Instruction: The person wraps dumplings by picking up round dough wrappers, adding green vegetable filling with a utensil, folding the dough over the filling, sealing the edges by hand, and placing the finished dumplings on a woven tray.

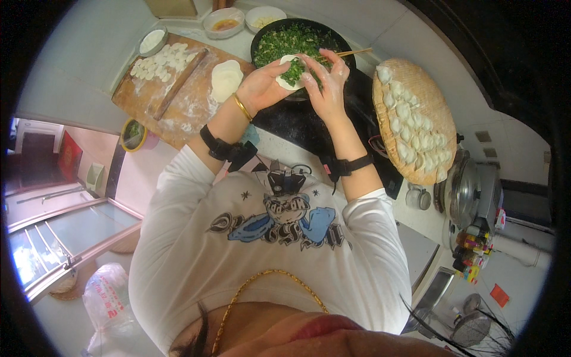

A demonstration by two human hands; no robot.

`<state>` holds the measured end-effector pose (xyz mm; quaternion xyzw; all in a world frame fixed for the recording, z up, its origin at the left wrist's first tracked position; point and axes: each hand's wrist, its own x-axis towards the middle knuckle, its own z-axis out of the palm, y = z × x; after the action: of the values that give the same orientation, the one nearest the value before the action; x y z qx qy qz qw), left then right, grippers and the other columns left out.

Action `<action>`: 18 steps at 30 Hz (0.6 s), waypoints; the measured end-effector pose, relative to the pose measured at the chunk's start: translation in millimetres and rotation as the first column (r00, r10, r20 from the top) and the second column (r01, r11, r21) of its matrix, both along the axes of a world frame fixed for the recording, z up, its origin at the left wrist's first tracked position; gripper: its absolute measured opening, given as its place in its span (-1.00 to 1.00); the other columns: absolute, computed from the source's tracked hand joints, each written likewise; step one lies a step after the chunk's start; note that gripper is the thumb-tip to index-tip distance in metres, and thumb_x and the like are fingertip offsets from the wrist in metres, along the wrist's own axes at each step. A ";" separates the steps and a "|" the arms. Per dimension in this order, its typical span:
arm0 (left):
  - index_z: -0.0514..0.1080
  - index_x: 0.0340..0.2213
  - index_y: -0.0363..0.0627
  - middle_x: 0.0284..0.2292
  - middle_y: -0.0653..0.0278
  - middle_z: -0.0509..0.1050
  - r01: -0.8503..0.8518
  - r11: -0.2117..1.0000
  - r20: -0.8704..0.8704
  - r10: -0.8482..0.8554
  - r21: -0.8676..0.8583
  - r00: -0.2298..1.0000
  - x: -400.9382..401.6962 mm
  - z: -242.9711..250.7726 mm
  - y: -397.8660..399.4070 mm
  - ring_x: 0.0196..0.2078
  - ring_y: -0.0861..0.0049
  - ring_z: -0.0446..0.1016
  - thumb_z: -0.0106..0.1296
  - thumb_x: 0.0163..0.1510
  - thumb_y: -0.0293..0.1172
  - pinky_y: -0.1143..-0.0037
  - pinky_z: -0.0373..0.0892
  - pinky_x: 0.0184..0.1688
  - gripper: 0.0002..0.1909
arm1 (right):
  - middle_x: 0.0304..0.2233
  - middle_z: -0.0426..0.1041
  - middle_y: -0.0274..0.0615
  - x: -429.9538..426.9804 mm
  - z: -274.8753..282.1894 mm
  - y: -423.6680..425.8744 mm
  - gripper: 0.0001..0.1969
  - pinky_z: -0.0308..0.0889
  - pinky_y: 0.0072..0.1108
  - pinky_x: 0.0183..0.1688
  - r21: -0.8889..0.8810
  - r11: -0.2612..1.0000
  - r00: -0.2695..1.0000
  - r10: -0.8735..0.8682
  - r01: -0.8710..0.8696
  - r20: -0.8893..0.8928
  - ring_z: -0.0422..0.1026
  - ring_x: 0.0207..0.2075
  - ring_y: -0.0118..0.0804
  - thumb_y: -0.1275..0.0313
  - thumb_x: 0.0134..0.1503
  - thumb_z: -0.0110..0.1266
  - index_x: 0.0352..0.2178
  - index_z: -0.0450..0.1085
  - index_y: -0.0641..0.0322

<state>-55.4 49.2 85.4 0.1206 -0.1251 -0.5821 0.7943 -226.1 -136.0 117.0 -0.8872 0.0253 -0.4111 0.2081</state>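
A round dumpling wrapper (283, 82) lies across the fingers of my left hand (263, 88), its thumb on the near edge. Chopped green filling (293, 72) is heaped on the wrapper's middle. My right hand (329, 85), dusted with flour, has its fingertips at the wrapper's right edge. Both hands are in front of a dark wok (255, 48) full of green filling (290, 42). A pair of chopsticks (357, 52) rests across the wok's right side, partly hidden by the right hand. To the left, rolled wrappers (226, 80) are stacked on a floured wooden board (196, 114).
On the board are a rolling pin (180, 85) and many small dough pieces (156, 67). A flour bowl (152, 42) stands at its corner. Two bowls (224, 23) sit behind. At right, a woven tray (421, 85) bears rows of dumplings (415, 125). A lidded pot (466, 192) stands beyond it.
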 end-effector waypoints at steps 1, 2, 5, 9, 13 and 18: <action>0.42 0.68 -0.22 0.57 0.01 0.62 0.007 0.998 0.018 -0.008 0.057 1.000 -2.9 2.2 -0.2 0.63 0.13 0.61 -0.02 0.93 -0.29 0.01 0.52 0.76 -0.48 | 0.63 0.45 0.24 0.2 0.8 -0.8 -0.55 0.24 0.25 0.68 0.001 1.000 1.000 0.018 -0.018 -0.008 0.24 0.61 0.48 0.10 0.59 0.52 0.37 0.88 -0.06; 0.42 0.69 -0.19 0.57 0.05 0.63 0.013 0.996 0.026 -0.015 0.087 1.000 -6.1 4.4 -0.3 0.64 0.18 0.61 -0.02 0.93 -0.26 0.03 0.52 0.75 -0.47 | 0.64 0.44 0.24 -0.4 0.7 -0.3 -0.55 0.22 0.25 0.70 0.006 0.999 0.999 0.035 -0.035 -0.018 0.23 0.63 0.48 0.08 0.59 0.50 0.37 0.88 -0.05; 0.41 0.71 -0.19 0.58 0.08 0.63 0.026 0.996 0.059 -0.031 0.081 0.998 -8.1 3.0 0.1 0.64 0.21 0.61 -0.07 0.96 -0.19 0.05 0.52 0.75 -0.45 | 0.66 0.41 0.26 3.8 -4.7 -3.4 -0.53 0.20 0.26 0.72 -0.015 0.999 0.998 0.050 -0.050 -0.041 0.21 0.65 0.50 0.07 0.59 0.50 0.37 0.88 -0.04; 0.39 0.71 -0.23 0.59 0.06 0.62 0.018 0.999 0.116 -0.023 0.040 0.993 -6.5 -0.2 -0.2 0.65 0.17 0.60 -0.17 0.99 -0.11 0.02 0.50 0.77 -0.40 | 0.67 0.40 0.26 -2.5 -8.1 -4.9 -0.53 0.19 0.26 0.72 0.000 0.999 0.998 0.039 -0.039 -0.045 0.22 0.64 0.51 0.09 0.54 0.53 0.36 0.89 -0.04; 0.40 0.64 -0.35 0.59 -0.07 0.58 0.052 0.996 0.057 -0.048 -0.077 0.997 3.8 -1.5 0.5 0.66 0.00 0.56 -0.24 0.99 -0.12 -0.02 0.40 0.84 -0.40 | 0.67 0.41 0.21 -17.2 6.4 6.3 -0.47 0.20 0.24 0.71 -0.068 0.988 0.990 0.138 -0.138 -0.011 0.25 0.66 0.48 0.01 0.45 0.64 0.34 0.90 -0.10; 0.41 0.65 -0.34 0.58 -0.07 0.61 0.134 0.981 -0.026 -0.139 -0.143 0.990 5.1 9.5 3.9 0.66 0.04 0.57 -0.22 0.99 -0.01 -0.02 0.40 0.84 -0.34 | 0.67 0.47 0.10 -27.0 12.5 19.8 -0.46 0.22 0.23 0.69 -0.201 0.963 0.983 0.176 -0.181 -0.043 0.37 0.62 0.48 0.01 0.27 0.79 0.26 0.94 -0.31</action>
<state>-50.3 53.1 94.9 0.0450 -0.1594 -0.6270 0.7612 -253.1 -116.3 129.5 -0.9075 -0.0944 -0.3802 0.1518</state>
